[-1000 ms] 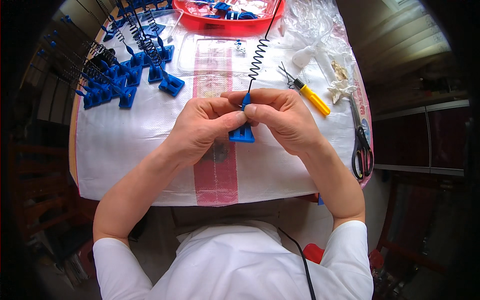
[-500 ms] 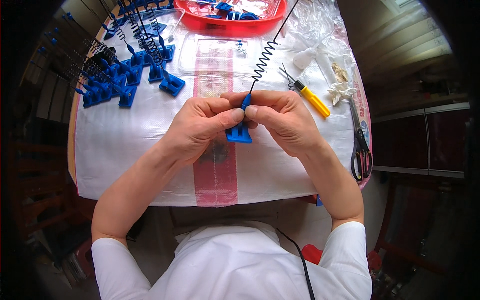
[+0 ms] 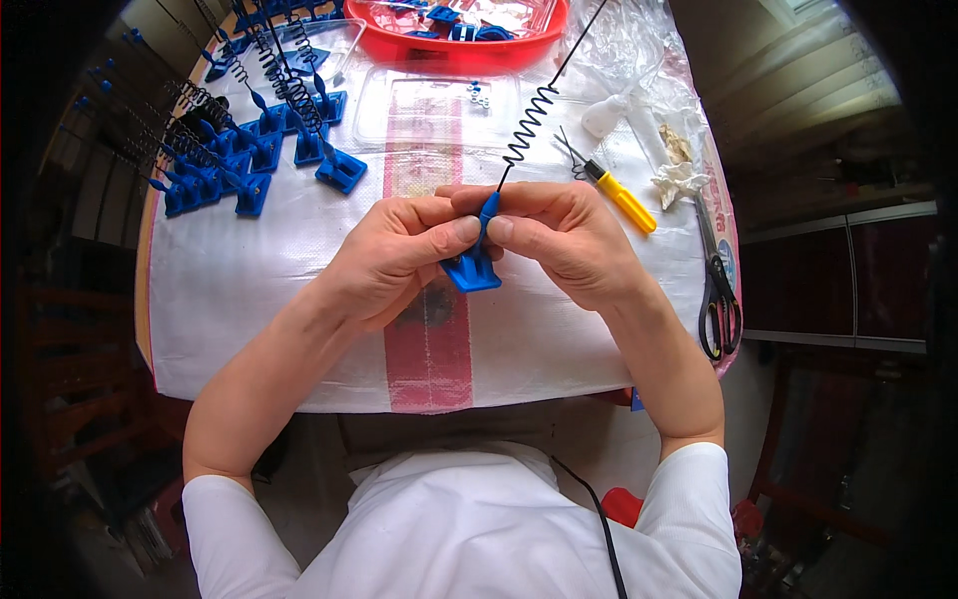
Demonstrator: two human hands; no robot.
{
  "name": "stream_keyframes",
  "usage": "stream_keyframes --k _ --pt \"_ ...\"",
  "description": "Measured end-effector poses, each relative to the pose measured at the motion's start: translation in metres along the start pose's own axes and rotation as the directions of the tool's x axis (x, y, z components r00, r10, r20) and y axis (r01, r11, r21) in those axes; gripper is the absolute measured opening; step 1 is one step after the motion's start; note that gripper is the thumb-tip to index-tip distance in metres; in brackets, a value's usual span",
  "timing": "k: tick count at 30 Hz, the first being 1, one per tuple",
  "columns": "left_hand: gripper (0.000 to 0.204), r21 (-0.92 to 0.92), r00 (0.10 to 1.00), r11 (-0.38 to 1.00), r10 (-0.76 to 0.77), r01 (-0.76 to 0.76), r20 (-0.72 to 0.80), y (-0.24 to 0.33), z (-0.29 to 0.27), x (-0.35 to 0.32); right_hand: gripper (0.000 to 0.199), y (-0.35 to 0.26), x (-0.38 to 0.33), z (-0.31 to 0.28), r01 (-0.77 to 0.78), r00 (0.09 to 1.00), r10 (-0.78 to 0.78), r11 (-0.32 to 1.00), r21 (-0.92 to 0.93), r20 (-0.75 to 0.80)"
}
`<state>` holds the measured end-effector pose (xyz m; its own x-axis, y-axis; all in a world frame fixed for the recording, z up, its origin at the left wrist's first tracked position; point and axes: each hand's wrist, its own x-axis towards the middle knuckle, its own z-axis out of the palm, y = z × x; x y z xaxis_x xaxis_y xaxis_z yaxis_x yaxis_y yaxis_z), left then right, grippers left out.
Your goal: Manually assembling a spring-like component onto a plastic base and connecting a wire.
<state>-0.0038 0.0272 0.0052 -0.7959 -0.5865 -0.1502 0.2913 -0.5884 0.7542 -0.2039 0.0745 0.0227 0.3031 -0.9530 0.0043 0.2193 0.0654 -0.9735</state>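
Over the middle of the table I hold a blue plastic base (image 3: 473, 272) with a tapered stem, from which a black coiled spring wire (image 3: 529, 122) rises toward the upper right. My left hand (image 3: 404, 245) is closed, its thumb pressed against the left side of the stem. From the other side my right hand (image 3: 564, 235) pinches the same stem, thumb in front and fingers behind. The two thumb tips nearly meet. My fingertips behind the stem are partly hidden. The flat foot of the base hangs tilted below my thumbs.
Several similar blue bases (image 3: 235, 165) with spring wires stand at the far left. A red basin (image 3: 459, 48) of blue parts sits at the back, behind a clear plastic tray (image 3: 374, 125). To the right lie a yellow-handled tool (image 3: 627, 203), black scissors (image 3: 717, 299) and crumpled plastic (image 3: 639, 50).
The blue base has turned slightly in my fingers, its foot swinging a little to the left and down. The spring wire leans a bit further right. Both hands keep their hold.
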Motion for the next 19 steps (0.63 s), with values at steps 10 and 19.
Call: stream_keyframes --k 10,19 --pt "0.032 0.095 0.998 0.995 0.031 -0.026 -0.061 -0.008 -0.007 0.001 0.033 -0.001 0.000 0.004 -0.018 0.999 0.015 0.995 -0.099 -0.035" --pt "0.035 -0.004 0.999 0.999 -0.032 0.032 0.025 -0.005 -0.008 0.000 0.039 0.003 0.001 -0.005 -0.028 0.998 0.026 0.999 0.027 0.064"
